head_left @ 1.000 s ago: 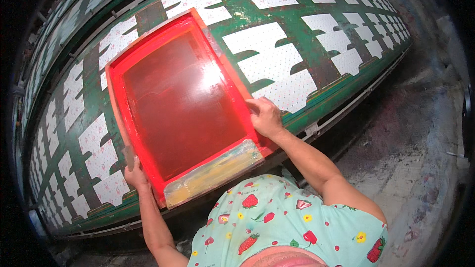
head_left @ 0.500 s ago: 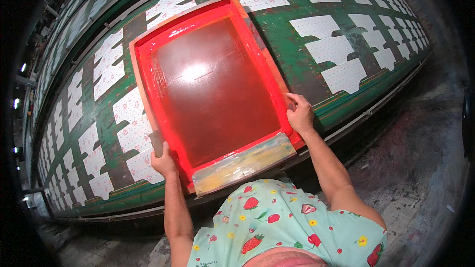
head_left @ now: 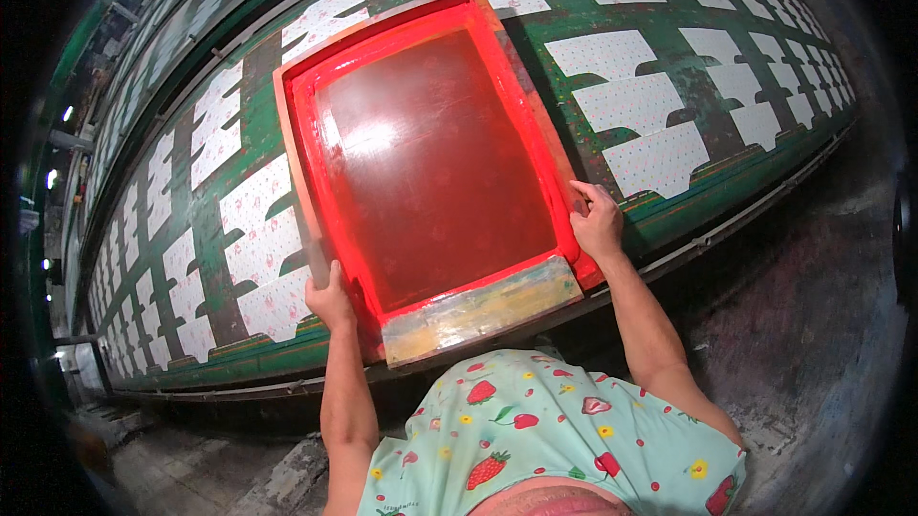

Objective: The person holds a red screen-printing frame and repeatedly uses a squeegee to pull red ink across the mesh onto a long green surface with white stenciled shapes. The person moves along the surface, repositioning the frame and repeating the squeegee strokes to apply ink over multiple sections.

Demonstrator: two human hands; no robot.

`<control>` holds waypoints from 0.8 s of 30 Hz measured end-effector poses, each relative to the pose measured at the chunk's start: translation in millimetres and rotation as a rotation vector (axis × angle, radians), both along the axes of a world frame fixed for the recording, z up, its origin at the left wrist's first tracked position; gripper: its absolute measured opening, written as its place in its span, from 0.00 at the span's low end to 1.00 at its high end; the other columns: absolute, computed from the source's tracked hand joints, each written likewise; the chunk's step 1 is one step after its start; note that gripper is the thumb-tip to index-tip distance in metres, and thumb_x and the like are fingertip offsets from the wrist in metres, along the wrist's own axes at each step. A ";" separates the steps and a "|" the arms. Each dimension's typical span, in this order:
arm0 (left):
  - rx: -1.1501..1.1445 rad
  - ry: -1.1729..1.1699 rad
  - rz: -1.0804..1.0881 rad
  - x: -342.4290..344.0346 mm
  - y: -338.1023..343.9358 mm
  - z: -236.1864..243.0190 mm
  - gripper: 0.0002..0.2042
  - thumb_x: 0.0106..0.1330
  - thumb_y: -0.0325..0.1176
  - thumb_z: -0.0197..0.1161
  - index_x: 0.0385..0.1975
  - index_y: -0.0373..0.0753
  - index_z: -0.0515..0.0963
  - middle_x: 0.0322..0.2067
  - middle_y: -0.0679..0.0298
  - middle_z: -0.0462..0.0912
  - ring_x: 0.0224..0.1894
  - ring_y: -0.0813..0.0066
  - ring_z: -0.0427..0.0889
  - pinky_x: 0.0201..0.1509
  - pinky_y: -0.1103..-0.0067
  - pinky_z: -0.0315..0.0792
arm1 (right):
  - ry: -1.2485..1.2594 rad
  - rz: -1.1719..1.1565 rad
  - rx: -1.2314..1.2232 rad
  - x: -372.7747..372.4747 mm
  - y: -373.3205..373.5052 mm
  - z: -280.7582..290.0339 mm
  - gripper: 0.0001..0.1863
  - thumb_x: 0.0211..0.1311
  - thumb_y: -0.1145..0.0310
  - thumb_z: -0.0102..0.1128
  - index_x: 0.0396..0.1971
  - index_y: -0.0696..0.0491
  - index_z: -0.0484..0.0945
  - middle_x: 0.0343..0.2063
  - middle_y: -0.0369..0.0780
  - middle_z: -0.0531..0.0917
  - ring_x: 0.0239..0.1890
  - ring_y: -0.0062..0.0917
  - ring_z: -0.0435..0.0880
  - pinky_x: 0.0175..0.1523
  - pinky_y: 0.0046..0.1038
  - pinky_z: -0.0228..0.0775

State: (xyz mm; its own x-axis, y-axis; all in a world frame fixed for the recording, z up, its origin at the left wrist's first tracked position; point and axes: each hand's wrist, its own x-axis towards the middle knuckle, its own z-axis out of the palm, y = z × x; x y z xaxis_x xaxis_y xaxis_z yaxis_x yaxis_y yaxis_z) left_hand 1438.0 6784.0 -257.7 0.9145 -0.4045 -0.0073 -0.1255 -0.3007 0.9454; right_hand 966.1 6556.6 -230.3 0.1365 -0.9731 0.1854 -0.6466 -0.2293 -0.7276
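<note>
A screen-printing frame (head_left: 435,172) with a dark red mesh and bright red ink around its inner border lies at a slant in front of me. My left hand (head_left: 332,301) is closed on its near left side, thumb up along the edge. My right hand (head_left: 598,221) grips the near right side, fingers curled over the rim. A stained grey-yellow strip (head_left: 483,310) crosses the frame's near end, close to my body. Dark shadow runs along the right side; I cannot tell whether the frame touches the table.
Beneath the frame stretches a long green table (head_left: 612,172). White fabric pieces with small prints (head_left: 631,114) lie in rows on it, right and left (head_left: 260,239). A rail (head_left: 708,241) follows the near edge. Another table with pieces stands beyond, at upper left.
The frame has moved right along the table with both hands on it. More of the fabric at its left shows, and the gap to the right-hand pieces is narrower.
</note>
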 end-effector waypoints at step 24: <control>0.220 -0.158 0.039 -6.1 -12.4 -26.6 0.24 0.66 0.50 0.84 0.42 0.31 0.87 0.36 0.50 0.92 0.39 0.55 0.91 0.48 0.61 0.83 | 0.334 0.947 -0.222 60.7 144.2 64.9 0.29 0.53 0.74 0.76 0.59 0.52 0.86 0.56 0.44 0.87 0.61 0.45 0.86 0.64 0.48 0.79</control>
